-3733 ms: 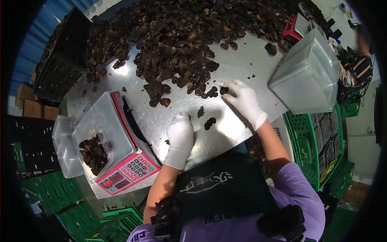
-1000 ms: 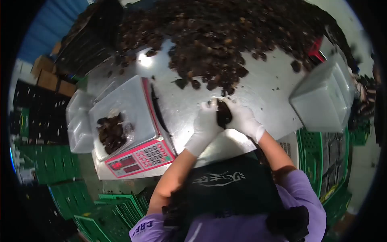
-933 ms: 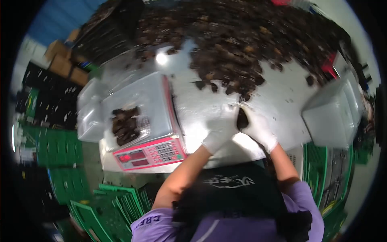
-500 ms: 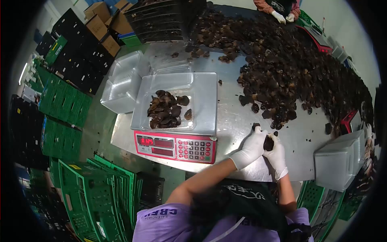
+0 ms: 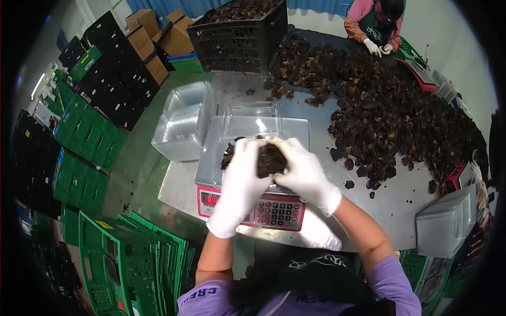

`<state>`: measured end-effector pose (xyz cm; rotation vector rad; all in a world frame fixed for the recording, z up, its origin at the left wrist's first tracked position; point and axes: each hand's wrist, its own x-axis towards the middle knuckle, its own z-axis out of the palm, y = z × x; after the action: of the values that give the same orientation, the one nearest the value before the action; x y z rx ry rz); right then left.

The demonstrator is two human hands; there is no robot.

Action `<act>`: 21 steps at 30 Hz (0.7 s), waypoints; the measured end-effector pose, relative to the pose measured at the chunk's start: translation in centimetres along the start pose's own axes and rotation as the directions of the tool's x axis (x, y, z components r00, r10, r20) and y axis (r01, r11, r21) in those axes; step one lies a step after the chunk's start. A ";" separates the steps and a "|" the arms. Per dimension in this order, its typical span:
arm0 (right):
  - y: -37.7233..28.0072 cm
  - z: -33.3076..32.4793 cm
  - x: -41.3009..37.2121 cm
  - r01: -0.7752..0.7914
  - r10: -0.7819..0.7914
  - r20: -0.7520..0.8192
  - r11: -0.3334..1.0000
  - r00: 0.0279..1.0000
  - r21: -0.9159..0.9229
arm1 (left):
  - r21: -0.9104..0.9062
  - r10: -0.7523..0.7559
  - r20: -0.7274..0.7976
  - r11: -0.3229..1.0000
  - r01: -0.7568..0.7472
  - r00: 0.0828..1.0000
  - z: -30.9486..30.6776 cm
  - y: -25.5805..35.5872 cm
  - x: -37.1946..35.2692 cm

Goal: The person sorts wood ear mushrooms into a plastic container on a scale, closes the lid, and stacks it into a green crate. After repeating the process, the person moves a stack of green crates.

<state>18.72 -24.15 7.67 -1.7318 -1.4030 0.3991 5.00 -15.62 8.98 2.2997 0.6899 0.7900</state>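
My left hand and my right hand, both in white gloves, curve around a clump of dark wood ear mushrooms. They press in on it from both sides, over the clear plastic box on the scale. More mushrooms show at the left of my left hand; most of the box is hidden by my hands. The box's clear lid stands open toward the far side. Beneath lies the scale's metal pan, and its red front panel with keypad and lit display is partly covered by my left wrist.
A large heap of wood ear mushrooms spreads across the metal table's right side. Stacked clear boxes stand left of the scale, others at right. A black crate stands behind. A co-worker handles something small at the far end.
Both hands have moved left from the table beside the heap to the box on the scale, where they now close around mushrooms. The view has shifted, showing more of the co-worker and black crate.
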 end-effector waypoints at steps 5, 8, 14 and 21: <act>1.5 2.8 1.8 0.047 -0.041 0.028 0.962 0.999 -0.269 | 0.187 -0.042 0.070 0.982 0.028 0.997 -0.3 -4.8 0.5; 1.0 0.8 0.6 0.064 -0.064 0.010 0.974 0.998 -0.217 | 0.313 -0.052 0.094 0.950 0.020 0.994 -0.5 -4.8 0.4; 1.9 -2.5 -2.8 -0.054 0.044 -0.073 0.989 0.996 -0.136 | 0.125 0.031 -0.027 0.992 -0.027 0.999 -2.5 -5.7 -0.4; 4.0 -2.7 -5.0 -0.095 0.084 -0.166 0.994 0.983 -0.058 | -0.298 -0.273 -0.299 0.937 0.182 0.914 -5.1 -9.4 -2.2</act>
<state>21.58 -29.86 4.86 -1.8425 -1.2367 0.2554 -2.51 -8.73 5.06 1.8200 0.9258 1.1030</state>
